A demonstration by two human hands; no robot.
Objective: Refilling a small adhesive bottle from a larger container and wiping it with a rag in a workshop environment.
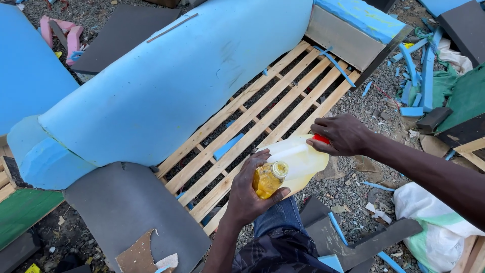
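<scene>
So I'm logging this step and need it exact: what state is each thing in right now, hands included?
Small clear bottle of yellow liquid: uncapped, mostly full, tilted.
Pale plastic jerrycan: tipped on its side over the slats, red cap on.
Left hand: wrapped around the bottle.
Right hand: gripping the cap.
Blue foam sheet: curled over the wooden slat frame.

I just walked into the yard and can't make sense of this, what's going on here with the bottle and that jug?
A person is crouched by a wooden slatted frame partly covered with blue foam. The left hand grips a small open bottle holding yellow liquid. The right hand holds a pale plastic jug at its red cap end; the jug is tipped on its side right beside the bottle's mouth. No pouring stream is visible. Foam scraps and grey boards lie on the gravel around them.
</scene>
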